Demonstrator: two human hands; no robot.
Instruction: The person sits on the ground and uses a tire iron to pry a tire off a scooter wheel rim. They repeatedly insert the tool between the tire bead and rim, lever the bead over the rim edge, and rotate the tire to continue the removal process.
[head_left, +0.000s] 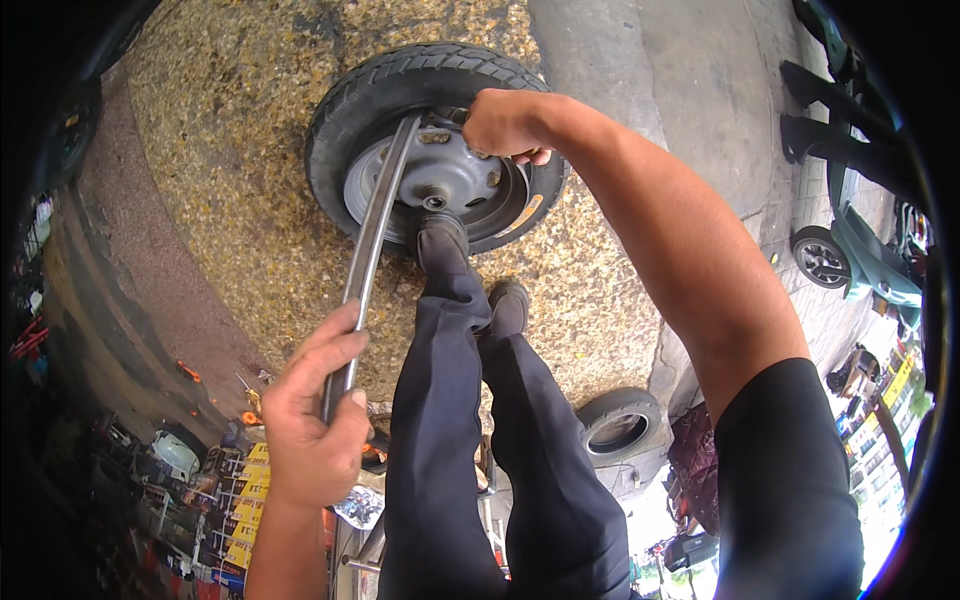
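Head view. A wheel (pixel 465 182) lies flat on the pebbled slab (pixel 245 160), by the slab's right edge; its tyre (pixel 343 130) surrounds a grey rim. The left hand (pixel 318 430) is clamped on the near end of 1 long steel lever (pixel 372 245), whose far tip meets the tyre's inner edge. The right hand (pixel 508 122) is closed on 1 dark tool (pixel 453 115), mostly hidden by the fist, at the rim's far edge. Of 2 shoes, 1 front shoe (pixel 441 245) presses the wheel's near side. A spare tyre (pixel 604 403) lies near the slab's right edge, closer to the wearer.
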